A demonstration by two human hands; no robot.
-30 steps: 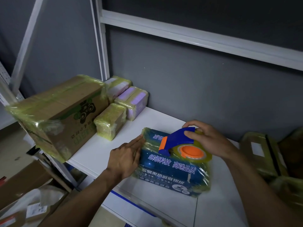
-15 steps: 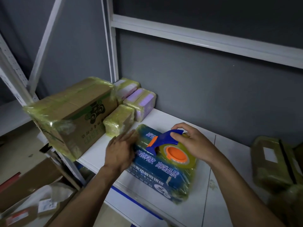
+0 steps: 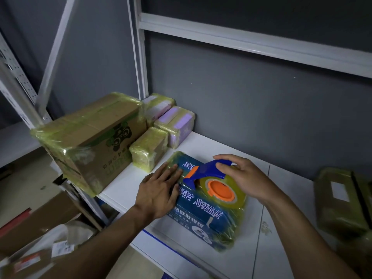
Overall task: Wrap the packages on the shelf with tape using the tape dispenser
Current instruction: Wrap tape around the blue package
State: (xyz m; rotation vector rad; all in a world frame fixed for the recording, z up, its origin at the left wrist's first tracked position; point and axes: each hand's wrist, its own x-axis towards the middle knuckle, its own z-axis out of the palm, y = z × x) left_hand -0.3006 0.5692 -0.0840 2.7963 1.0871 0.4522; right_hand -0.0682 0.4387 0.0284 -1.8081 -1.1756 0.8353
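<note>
A blue package (image 3: 203, 210) with white print, covered in yellowish tape, lies flat on the white shelf (image 3: 124, 188). On its top rests the tape dispenser (image 3: 211, 178), blue with an orange hub and a roll of yellowish tape. My right hand (image 3: 243, 176) grips the dispenser's blue handle from the right, fingers curled over it. My left hand (image 3: 159, 190) lies flat on the package's left end, fingers straight, pressing the tape down just left of the dispenser's orange blade end.
A taped cardboard box (image 3: 88, 139) overhangs the shelf's left end. Three small taped parcels (image 3: 149, 150) stand beside it near the white upright post (image 3: 141, 57). More taped packages (image 3: 342, 200) sit at the right. Cartons lie on the floor (image 3: 30, 228) below left.
The package, the dispenser and both hands have slid left along the shelf toward the small parcels. My left hand has moved from the package's side onto its top.
</note>
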